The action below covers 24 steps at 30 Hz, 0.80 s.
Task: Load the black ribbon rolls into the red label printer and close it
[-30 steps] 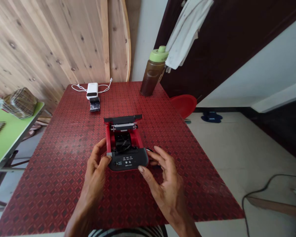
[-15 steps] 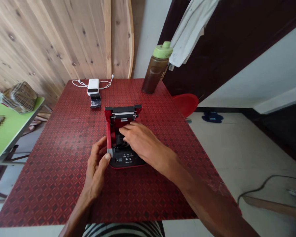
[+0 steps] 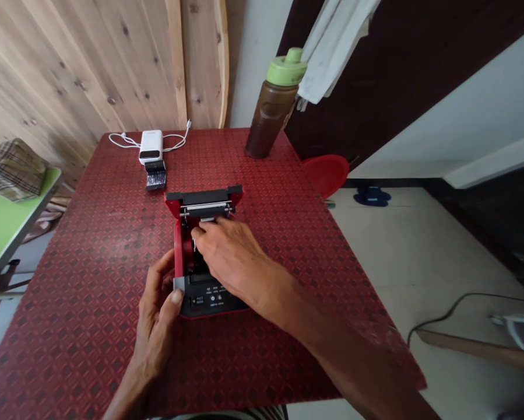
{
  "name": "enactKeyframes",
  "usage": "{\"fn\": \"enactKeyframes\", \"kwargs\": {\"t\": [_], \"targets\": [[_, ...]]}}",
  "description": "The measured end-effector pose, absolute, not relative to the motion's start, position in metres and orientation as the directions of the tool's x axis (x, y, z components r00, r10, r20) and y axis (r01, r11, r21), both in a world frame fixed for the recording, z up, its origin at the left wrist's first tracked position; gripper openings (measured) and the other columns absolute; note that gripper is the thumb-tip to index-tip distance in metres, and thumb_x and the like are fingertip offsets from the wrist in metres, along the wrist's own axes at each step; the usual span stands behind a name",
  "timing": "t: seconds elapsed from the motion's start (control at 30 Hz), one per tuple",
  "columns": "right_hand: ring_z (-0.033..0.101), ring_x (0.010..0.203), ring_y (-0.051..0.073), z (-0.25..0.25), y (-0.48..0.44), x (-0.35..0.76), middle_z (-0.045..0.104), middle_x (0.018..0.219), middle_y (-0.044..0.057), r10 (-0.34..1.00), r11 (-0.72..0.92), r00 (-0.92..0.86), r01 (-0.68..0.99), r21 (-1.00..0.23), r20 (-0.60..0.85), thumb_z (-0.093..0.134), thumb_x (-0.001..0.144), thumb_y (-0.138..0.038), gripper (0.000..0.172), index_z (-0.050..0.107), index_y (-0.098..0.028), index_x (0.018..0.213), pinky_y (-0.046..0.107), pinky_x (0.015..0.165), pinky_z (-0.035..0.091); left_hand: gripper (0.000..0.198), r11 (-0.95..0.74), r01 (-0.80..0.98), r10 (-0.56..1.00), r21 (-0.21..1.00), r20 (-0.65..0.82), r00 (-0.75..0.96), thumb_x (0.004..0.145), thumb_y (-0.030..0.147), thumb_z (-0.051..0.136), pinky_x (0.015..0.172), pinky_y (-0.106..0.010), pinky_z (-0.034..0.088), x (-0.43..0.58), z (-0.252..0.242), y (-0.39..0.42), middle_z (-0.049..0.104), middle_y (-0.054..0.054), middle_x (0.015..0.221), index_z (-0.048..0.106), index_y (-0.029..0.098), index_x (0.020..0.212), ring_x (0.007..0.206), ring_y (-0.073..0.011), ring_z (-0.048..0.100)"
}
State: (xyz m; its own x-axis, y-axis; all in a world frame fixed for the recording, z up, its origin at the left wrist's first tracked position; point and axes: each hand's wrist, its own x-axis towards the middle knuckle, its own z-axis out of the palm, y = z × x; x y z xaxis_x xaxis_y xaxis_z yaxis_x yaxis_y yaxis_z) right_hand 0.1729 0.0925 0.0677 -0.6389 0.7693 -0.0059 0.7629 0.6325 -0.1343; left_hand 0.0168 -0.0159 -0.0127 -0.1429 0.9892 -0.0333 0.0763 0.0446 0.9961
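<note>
A red and black portable thermal printer (image 3: 211, 300) stands on the table with its black-edged lid (image 3: 204, 196) swung open at the far end. A metal roller bar (image 3: 204, 206) shows near the lid. My left hand (image 3: 157, 309) grips the printer's near left corner, thumb on top. My right hand (image 3: 229, 251) reaches over the open compartment, its fingertips down inside and hiding most of it. I cannot tell whether those fingers hold anything.
The red patterned table (image 3: 91, 291) also bears a white power bank (image 3: 150, 146) with its cable, a small black device (image 3: 155, 175), and a brown bottle with a green cap (image 3: 273, 111). A green table (image 3: 8, 233) with plaid cloth (image 3: 12, 169) stands left.
My right hand has moved from the printer's front right side to over its open compartment, with the fingers going in. My left hand stays on the corner. The view has tilted slightly.
</note>
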Motion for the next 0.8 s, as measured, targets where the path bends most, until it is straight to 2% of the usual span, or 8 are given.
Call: {"fn": "enactKeyframes", "kwargs": {"t": [0.2,0.37,0.47,0.53,0.6,0.7,0.73,0.8], "targets": [[0.076,0.102,0.027,0.07,0.086,0.17,0.083,0.105,0.015,0.784,0.62,-0.619,0.778,-0.102,0.045,0.054,0.105,-0.001,0.029,0.08,-0.014,0.107,0.036,0.076,0.06,0.056,0.076,0.038,0.98,0.996,-0.068,-0.186,0.104,0.054,0.064,0.114,-0.048,0.056,0.017,-0.017,-0.019,0.063,-0.004,0.162,0.063,0.035,0.156,0.152,-0.0376,0.054],[0.076,0.102,0.027,0.068,0.083,0.167,0.083,0.105,0.015,0.804,0.594,-0.587,0.796,-0.114,0.091,0.05,0.109,-0.004,0.03,0.079,-0.012,0.109,0.037,0.073,0.061,0.056,0.08,0.064,0.976,0.995,-0.065,-0.208,0.102,0.056,0.067,0.109,-0.045,0.059,0.014,-0.019,-0.02,0.064,-0.003,0.161,0.065,0.036,0.155,0.152,-0.0384,0.054],[0.076,0.097,0.026,0.07,0.074,0.173,0.081,0.101,0.012,0.797,0.602,-0.579,0.785,-0.145,0.174,0.053,0.109,-0.007,0.026,0.077,-0.013,0.107,0.036,0.071,0.061,0.057,0.081,0.077,0.977,0.994,-0.063,-0.206,0.102,0.057,0.067,0.109,-0.043,0.059,0.011,-0.022,-0.021,0.064,-0.002,0.161,0.065,0.035,0.154,0.152,-0.0377,0.055],[0.075,0.094,0.025,0.075,0.067,0.186,0.08,0.097,0.009,0.775,0.625,-0.566,0.752,-0.208,0.281,0.058,0.106,-0.007,0.019,0.075,-0.016,0.103,0.037,0.071,0.06,0.06,0.079,0.082,0.976,0.993,-0.061,-0.209,0.101,0.059,0.067,0.108,-0.043,0.06,0.01,-0.024,-0.021,0.063,-0.003,0.163,0.065,0.034,0.155,0.15,-0.0379,0.056],[0.074,0.096,0.025,0.084,0.064,0.21,0.079,0.098,0.007,0.761,0.64,-0.513,0.693,-0.333,0.397,0.066,0.102,-0.008,0.012,0.074,-0.017,0.104,0.038,0.076,0.06,0.064,0.081,0.083,0.974,0.993,-0.062,-0.218,0.099,0.061,0.068,0.104,-0.042,0.062,0.01,-0.026,-0.02,0.064,-0.005,0.161,0.065,0.031,0.155,0.147,-0.0381,0.059],[0.074,0.099,0.021,0.089,0.07,0.257,0.08,0.108,0.003,0.817,0.559,-0.294,0.614,-0.557,0.495,0.076,0.094,-0.011,0.022,0.073,-0.021,0.114,0.035,0.086,0.059,0.066,0.096,0.068,0.97,0.993,-0.078,-0.232,0.098,0.061,0.068,0.097,-0.04,0.064,0.011,-0.027,-0.019,0.069,-0.006,0.154,0.065,0.03,0.155,0.138,-0.0364,0.065],[0.074,0.095,0.021,0.085,0.076,0.272,0.081,0.107,0.002,0.847,0.496,-0.201,0.631,-0.596,0.492,0.079,0.092,-0.015,0.023,0.073,-0.023,0.113,0.035,0.083,0.058,0.065,0.096,0.07,0.969,0.993,-0.077,-0.234,0.098,0.061,0.068,0.096,-0.039,0.064,0.011,-0.027,-0.019,0.07,-0.006,0.153,0.064,0.03,0.155,0.135,-0.0358,0.067],[0.068,0.074,0.018,0.065,0.091,0.294,0.08,0.098,0.0,0.897,0.317,0.038,0.637,-0.702,0.44,0.083,0.088,-0.025,0.022,0.073,-0.024,0.107,0.034,0.069,0.053,0.066,0.08,0.091,0.971,0.993,-0.057,-0.231,0.098,0.062,0.067,0.094,-0.039,0.065,0.01,-0.028,-0.018,0.07,-0.006,0.151,0.065,0.03,0.155,0.134,-0.0356,0.067]]}}
